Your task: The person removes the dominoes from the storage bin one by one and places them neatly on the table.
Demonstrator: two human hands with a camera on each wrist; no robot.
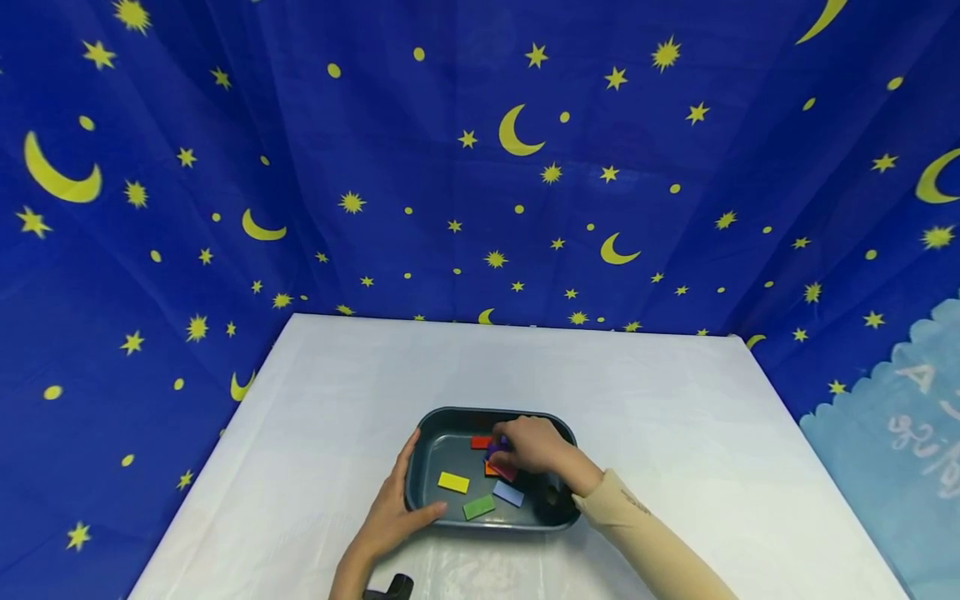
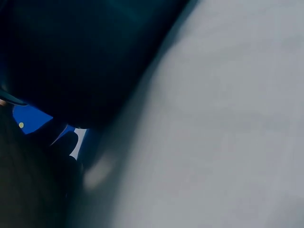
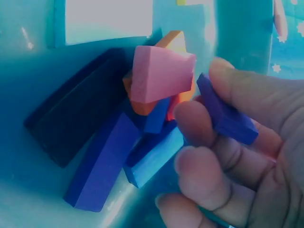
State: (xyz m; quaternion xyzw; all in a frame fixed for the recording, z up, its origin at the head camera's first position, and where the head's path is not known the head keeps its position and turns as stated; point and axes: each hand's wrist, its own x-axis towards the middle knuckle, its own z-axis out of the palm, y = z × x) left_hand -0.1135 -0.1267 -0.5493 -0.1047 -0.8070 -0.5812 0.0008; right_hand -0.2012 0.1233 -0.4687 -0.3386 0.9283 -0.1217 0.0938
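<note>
One purple block in the right grip, pinched between thumb and fingers, over the dark tray on the white surface. Key relation: in the right wrist view its long axis runs on a slant, upper left to lower right, one end toward the loose pile, the other toward the palm; the pile lies left of the fingertips. Pink block sits on top of the pile, nearest the grip but apart from the held block; dark block and a second purple-blue block angle out below it. Right hand is clearly the nearer one; the left grip holds the tray's left end, thumb over the near rim, fingers along the outside. Yellow block and green block lie flat inside, on the left grip's side of the pile. Labels: no brand readable on blocks or tray. Light-blue panel at far right has white lettering, an "A" legible, rest cut off or unclear. Sleeve carries a small dark mark, too small to read.
</note>
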